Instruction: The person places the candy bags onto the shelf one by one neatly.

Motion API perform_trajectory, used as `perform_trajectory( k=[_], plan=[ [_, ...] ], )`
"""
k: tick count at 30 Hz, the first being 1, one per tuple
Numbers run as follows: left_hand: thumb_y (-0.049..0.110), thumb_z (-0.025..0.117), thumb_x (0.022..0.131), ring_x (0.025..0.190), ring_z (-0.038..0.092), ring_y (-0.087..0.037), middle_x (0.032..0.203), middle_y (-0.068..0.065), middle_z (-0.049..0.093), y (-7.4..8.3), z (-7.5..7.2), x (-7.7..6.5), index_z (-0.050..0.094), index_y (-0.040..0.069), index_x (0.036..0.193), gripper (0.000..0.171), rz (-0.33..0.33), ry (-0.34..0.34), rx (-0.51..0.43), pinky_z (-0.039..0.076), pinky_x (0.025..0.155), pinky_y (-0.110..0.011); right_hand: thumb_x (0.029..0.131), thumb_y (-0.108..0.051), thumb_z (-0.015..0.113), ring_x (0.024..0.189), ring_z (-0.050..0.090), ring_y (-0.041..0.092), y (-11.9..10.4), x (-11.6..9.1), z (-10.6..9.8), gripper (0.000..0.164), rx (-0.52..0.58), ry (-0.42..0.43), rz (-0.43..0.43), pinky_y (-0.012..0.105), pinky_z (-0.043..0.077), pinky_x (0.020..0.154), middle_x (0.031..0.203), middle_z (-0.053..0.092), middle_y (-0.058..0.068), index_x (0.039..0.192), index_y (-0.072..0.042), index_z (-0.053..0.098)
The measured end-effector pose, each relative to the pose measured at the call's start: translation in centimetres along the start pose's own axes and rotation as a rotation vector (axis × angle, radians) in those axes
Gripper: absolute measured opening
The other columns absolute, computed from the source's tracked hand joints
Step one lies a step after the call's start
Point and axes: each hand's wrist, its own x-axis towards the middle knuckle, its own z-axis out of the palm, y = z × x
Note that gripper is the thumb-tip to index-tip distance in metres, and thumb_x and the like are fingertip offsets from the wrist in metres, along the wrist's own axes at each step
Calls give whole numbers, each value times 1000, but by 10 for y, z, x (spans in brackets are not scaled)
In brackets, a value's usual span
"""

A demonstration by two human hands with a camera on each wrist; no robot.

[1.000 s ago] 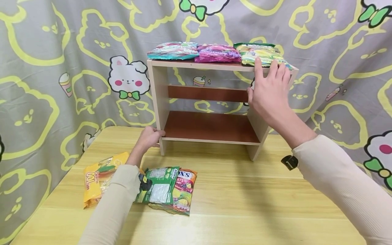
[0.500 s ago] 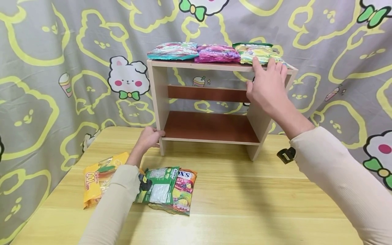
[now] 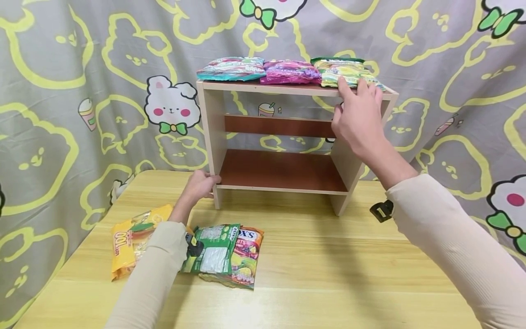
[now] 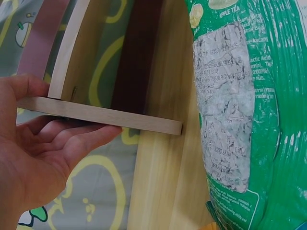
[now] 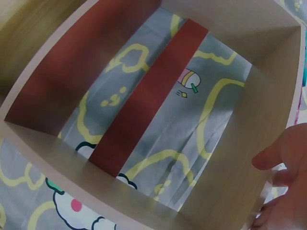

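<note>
A small wooden shelf (image 3: pixel 283 170) with red-brown boards stands on the table. My left hand (image 3: pixel 200 184) holds its left side panel low down; in the left wrist view the thumb is on one side of the panel (image 4: pixel 103 114) and the fingers are on the other. On the shelf's top lie a teal candy bag (image 3: pixel 231 69), a purple candy bag (image 3: pixel 290 72) and a yellow-green candy bag (image 3: pixel 343 71) in a row. My right hand (image 3: pixel 361 119) touches the front of the yellow-green bag with extended fingertips. That bag is out of sight in the right wrist view.
On the table at front left lie a yellow candy bag (image 3: pixel 123 251), a green candy bag (image 3: pixel 215 256) and an orange-edged candy bag (image 3: pixel 248 256) partly under the green one. A grey patterned curtain (image 3: pixel 123 91) hangs behind the shelf.
My right hand has moved slightly left along the shelf's top edge, and the yellow-green bag has shifted a little left with it. The left hand stays on the side panel.
</note>
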Motion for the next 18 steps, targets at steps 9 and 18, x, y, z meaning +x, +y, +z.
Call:
perform_trajectory(
  k=[9,18],
  plan=[
    [26,54,90,88,59,-29,108,-20,59,1,0,0,66,-4,98,34,2,-3,-6,58,72,-42,90,-11,48,124,31,49,3,-6,3,56,16,39,-29,52,16,110,136,38,34,144,-6,38],
    [26,53,89,91,59,-30,110,-20,60,2,1,-3,64,-6,104,37,4,-2,-2,59,70,-40,86,-5,53,129,25,48,11,-13,12,62,33,100,-101,52,12,112,137,35,33,145,-5,33]
  ],
)
